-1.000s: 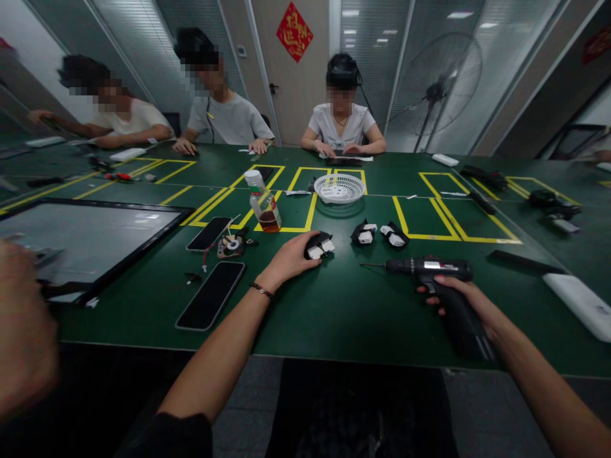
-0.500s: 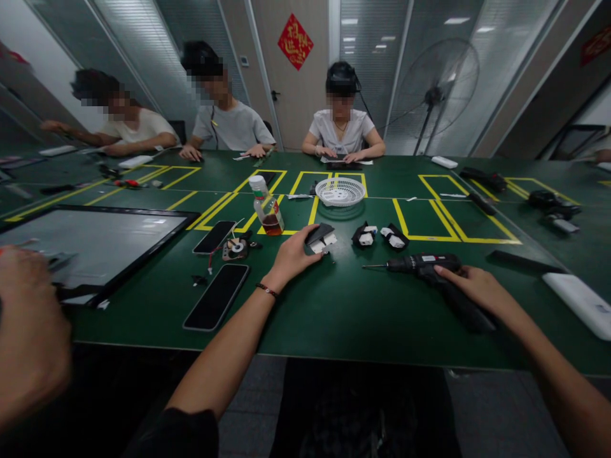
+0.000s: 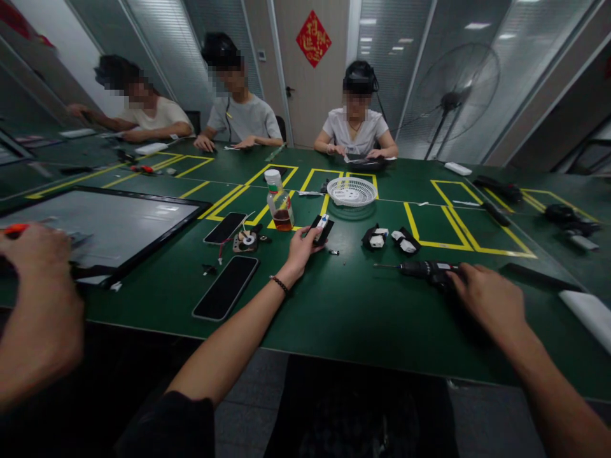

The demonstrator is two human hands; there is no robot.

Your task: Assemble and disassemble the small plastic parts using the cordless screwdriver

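Note:
My left hand [image 3: 301,250] pinches a small black and white part [image 3: 321,228] and holds it tilted just above the green table [image 3: 344,305]. A tiny loose piece [image 3: 333,252] lies on the table beside it. My right hand [image 3: 484,298] rests over the handle of a black electric screwdriver [image 3: 424,270] that lies on the table with its bit pointing left. Two more black and white parts [image 3: 375,238] [image 3: 405,242] lie between my hands, a little farther out.
A white basket [image 3: 352,191] and a bottle of brown liquid [image 3: 280,205] stand behind. Two phones [image 3: 226,287] [image 3: 225,227], a small circuit piece [image 3: 245,241] and a large black-framed panel [image 3: 100,226] lie left. A neighbour's hand [image 3: 38,254] is at far left. Three people sit opposite.
My left hand has lifted the black and white part off the table and tilted it up. My right hand has laid the screwdriver flat and now rests over its handle.

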